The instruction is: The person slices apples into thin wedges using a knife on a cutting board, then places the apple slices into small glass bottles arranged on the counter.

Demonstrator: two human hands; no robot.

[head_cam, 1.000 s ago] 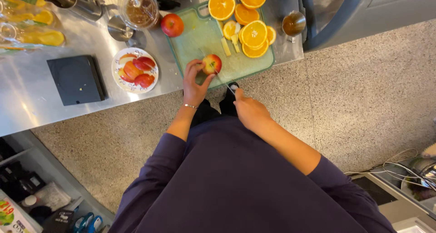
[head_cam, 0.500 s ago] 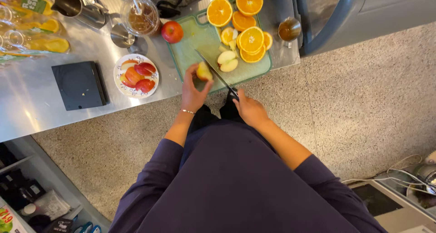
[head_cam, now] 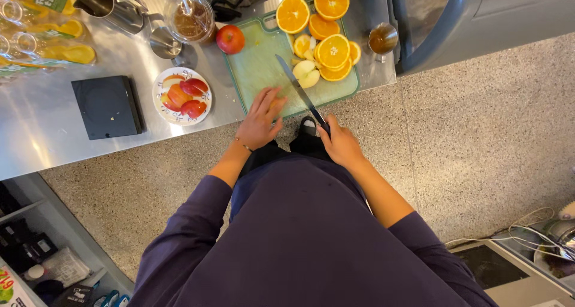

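Pressing your flat, open left hand [head_cam: 261, 119] on the pale green plastic cutting board [head_cam: 263, 67], you are risking a cut while your right hand [head_cam: 340, 144] is gripping the long dark-handled kitchen knife [head_cam: 301, 92] beside those fingers.

Bright, even overhead light left glare on the steel tabletop [head_cam: 36, 133] at nine o'clock; focus stayed sharp, shadows soft.

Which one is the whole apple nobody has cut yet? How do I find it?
Start at the green cutting board on the steel counter. Look just past its top left corner, beside the clear cup with the straw. There sits the whole apple: round, red and uncut, unlike the red slices on the small plate and the pale pieces on the board.
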